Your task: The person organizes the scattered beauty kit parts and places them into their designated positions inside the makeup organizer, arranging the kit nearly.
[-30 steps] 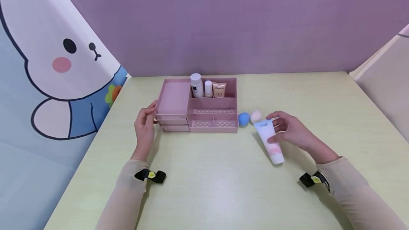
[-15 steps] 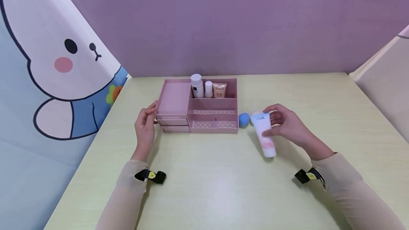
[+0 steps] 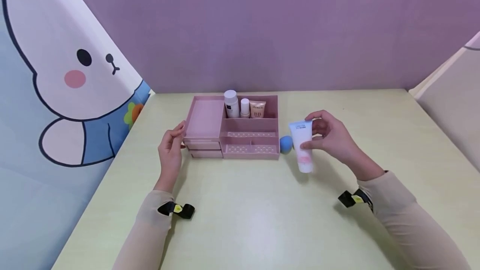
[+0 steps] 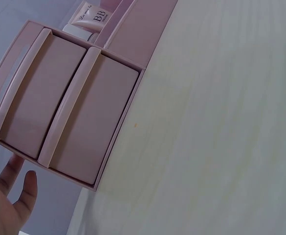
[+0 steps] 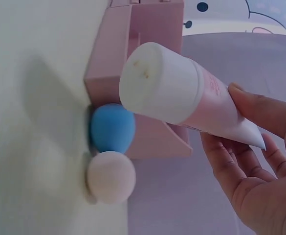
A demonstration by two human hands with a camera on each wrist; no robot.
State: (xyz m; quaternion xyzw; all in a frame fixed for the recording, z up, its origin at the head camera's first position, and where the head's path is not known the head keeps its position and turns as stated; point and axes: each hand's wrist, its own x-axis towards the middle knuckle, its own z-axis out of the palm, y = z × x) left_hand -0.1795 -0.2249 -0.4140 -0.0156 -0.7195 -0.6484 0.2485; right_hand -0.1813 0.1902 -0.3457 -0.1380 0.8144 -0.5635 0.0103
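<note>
My right hand pinches a white and pink squeeze tube between thumb and fingers, its white cap pointing down. The tube is held above the table, just right of a pink desktop organizer. At the organizer's left side, my left hand touches the wall with its fingertips. In the left wrist view two closed drawers face the camera, and the left fingers lie along the side. The organizer's back compartment holds a white bottle, a small white-capped bottle and a BB cream tube.
A blue ball-shaped sponge sits against the organizer's right side. A pale pink one beside it is hidden behind the tube in the head view. The organizer's front compartments have perforated floors. A purple backdrop rises behind the table.
The right hand has carried the tube left and toward the back, up closer to the organizer, turning it more upright. It now covers the pale sponge. My left hand has stayed in place.
</note>
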